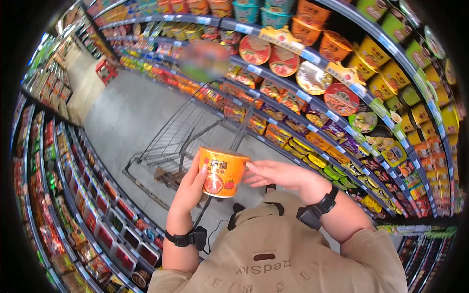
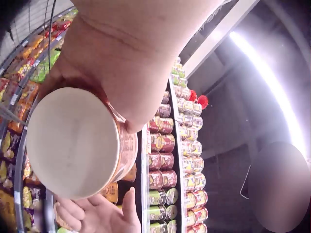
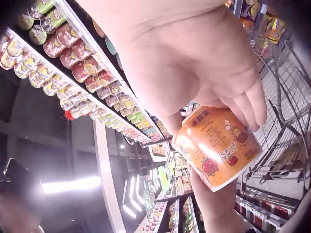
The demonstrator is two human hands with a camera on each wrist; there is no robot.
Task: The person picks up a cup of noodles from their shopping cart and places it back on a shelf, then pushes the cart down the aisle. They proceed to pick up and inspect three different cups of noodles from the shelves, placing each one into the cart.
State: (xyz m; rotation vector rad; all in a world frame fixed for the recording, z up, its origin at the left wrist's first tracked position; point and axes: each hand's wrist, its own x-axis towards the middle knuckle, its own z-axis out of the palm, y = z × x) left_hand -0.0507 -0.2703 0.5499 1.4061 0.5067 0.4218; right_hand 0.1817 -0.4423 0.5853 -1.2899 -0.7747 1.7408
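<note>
An orange instant noodle cup with tomato pictures is held up in front of the body. My left hand grips its left side, thumb on the printed wall. The right hand is at the cup's other side, thumb tip by the rim and fingers extended. In the left wrist view the cup's white base faces the camera, and the right hand shows past it with fingers spread. The right wrist view shows the cup's back print beneath the right palm.
A wire shopping cart stands on the grey floor just beyond the cup. Shelves of noodle cups and packets run along the right, and packaged goods fill the left shelves. Farther down the aisle sits a red stool.
</note>
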